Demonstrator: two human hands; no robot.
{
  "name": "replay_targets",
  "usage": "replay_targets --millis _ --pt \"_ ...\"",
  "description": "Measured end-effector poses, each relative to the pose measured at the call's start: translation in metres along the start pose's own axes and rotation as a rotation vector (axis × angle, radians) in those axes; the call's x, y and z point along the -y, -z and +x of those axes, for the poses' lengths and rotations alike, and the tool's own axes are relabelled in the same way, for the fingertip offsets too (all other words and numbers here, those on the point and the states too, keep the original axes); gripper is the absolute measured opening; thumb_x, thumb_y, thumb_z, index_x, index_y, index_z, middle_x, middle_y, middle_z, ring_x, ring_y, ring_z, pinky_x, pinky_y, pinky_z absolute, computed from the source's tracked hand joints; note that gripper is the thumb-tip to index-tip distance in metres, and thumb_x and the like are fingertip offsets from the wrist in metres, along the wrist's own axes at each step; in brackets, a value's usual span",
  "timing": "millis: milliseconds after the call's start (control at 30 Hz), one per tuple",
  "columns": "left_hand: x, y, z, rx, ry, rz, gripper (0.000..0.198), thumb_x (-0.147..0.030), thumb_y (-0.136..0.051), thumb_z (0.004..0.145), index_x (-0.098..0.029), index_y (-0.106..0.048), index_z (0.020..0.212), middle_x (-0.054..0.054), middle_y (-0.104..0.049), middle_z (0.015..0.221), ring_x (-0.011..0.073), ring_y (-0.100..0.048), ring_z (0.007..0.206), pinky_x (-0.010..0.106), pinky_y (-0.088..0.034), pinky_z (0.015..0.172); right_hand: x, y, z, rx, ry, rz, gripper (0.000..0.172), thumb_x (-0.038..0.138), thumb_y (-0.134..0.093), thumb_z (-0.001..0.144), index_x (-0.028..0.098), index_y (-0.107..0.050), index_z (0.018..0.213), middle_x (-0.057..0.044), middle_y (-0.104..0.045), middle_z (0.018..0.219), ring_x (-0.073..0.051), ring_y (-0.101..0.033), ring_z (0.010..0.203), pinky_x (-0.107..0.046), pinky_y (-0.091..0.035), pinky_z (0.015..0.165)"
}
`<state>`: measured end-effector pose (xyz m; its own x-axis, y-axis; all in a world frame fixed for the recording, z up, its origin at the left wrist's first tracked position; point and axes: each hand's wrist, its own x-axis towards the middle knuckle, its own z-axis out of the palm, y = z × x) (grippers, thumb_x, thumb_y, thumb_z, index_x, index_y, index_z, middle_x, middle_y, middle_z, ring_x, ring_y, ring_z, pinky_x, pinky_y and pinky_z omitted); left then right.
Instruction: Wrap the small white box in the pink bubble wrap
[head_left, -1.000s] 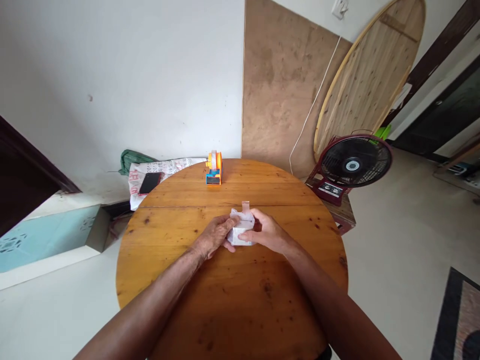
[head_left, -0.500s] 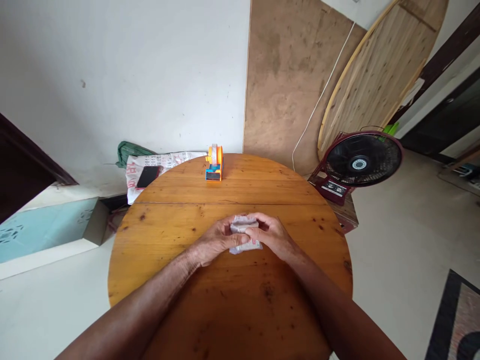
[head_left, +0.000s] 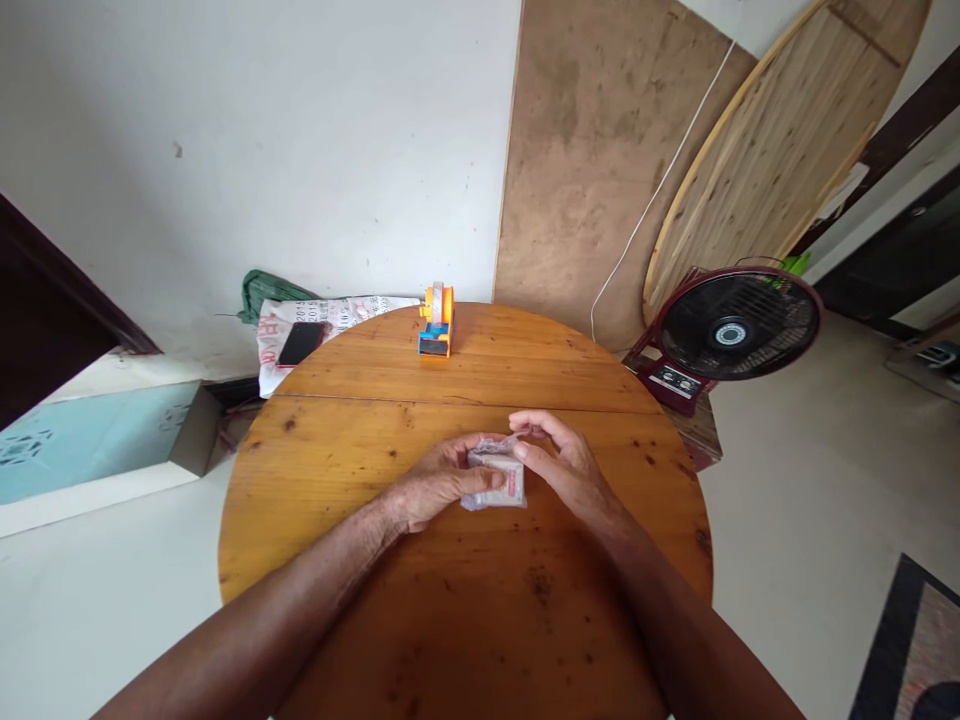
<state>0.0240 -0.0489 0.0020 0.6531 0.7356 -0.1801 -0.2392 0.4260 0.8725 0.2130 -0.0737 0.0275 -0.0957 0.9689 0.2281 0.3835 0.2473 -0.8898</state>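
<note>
A small pale box with a red mark, wrapped in thin clear plastic [head_left: 513, 488], is held over the round wooden table [head_left: 300, 500]. My left hand [head_left: 442, 480] grips it from the left, its thumb lying across the top face. At the upper right corner of the packet, my right hand [head_left: 559, 460] pinches an edge of the plastic wrapping between thumb and fingers. The box's underside is hidden.
An orange and blue tape dispenser [head_left: 436, 325] stands near the table's far edge. Beyond the left edge, a dark phone [head_left: 301, 343] lies on a printed white sack [head_left: 352, 314]. A dark red fan [head_left: 731, 330] stands to the right.
My right hand has moved up and right off the box's face, drawing a bit of plastic with it. More of the box and its red mark shows. The view has shifted slightly.
</note>
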Motion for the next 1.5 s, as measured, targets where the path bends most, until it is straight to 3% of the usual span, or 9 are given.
replay_targets --millis 133,300,533,1033,1267,1500 --pt "0.002 0.000 -0.001 0.018 0.021 0.016 0.056 -0.026 -0.085 0.061 -0.020 -0.066 0.113 0.002 -0.069 0.093 0.0136 -0.062 0.077 0.025 -0.047 0.072 -0.001 -0.002 0.002 -0.038 0.124 -0.013 0.008 0.026 -0.062 0.083 0.022 -0.069 0.084 -0.004 -0.067 0.095 -0.020 -0.062 0.095 -0.034 -0.046 0.089" --pt "0.000 -0.002 -0.003 0.034 0.017 0.104 0.059 -0.030 -0.085 0.062 -0.019 -0.064 0.116 0.001 -0.066 0.088 0.0119 -0.058 0.072 0.023 -0.044 0.066 -0.003 -0.004 0.003 -0.075 0.231 -0.023 0.011 0.023 -0.063 0.084 0.022 -0.070 0.076 -0.003 -0.066 0.085 -0.017 -0.063 0.083 -0.031 -0.050 0.078" --pt "0.003 -0.003 -0.002 0.017 0.009 0.131 0.051 -0.033 -0.084 0.065 -0.017 -0.066 0.110 0.001 -0.066 0.085 0.0123 -0.058 0.073 0.024 -0.043 0.068 0.000 -0.004 -0.002 -0.085 0.289 -0.094 0.012 0.020 -0.064 0.084 0.023 -0.074 0.079 -0.003 -0.065 0.082 -0.016 -0.063 0.079 -0.030 -0.050 0.073" --pt "-0.003 0.003 0.000 -0.022 0.018 -0.034 0.048 -0.037 -0.086 0.063 -0.014 -0.070 0.101 0.006 -0.072 0.088 0.0166 -0.063 0.080 0.028 -0.046 0.076 0.000 -0.009 -0.008 -0.052 0.376 -0.210 0.016 0.020 -0.061 0.087 0.026 -0.076 0.088 -0.003 -0.066 0.086 -0.017 -0.063 0.082 -0.033 -0.050 0.075" --pt "-0.001 0.008 0.002 0.037 0.002 -0.152 0.035 -0.040 -0.079 0.073 -0.014 -0.071 0.096 0.007 -0.072 0.090 0.0168 -0.064 0.082 0.028 -0.048 0.078 0.004 -0.007 -0.010 -0.049 0.537 -0.542 0.024 0.020 -0.055 0.090 0.026 -0.072 0.105 -0.005 -0.067 0.099 -0.021 -0.058 0.091 -0.041 -0.042 0.085" --pt "-0.004 0.007 0.002 -0.004 0.019 -0.168 0.037 -0.040 -0.080 0.071 -0.013 -0.072 0.094 0.006 -0.070 0.086 0.0140 -0.062 0.073 0.025 -0.049 0.070 0.007 -0.004 -0.010 -0.023 0.675 -0.758 0.026 0.034 -0.056 0.091 0.020 -0.068 0.109 -0.011 -0.064 0.116 -0.026 -0.055 0.103 -0.045 -0.039 0.090"
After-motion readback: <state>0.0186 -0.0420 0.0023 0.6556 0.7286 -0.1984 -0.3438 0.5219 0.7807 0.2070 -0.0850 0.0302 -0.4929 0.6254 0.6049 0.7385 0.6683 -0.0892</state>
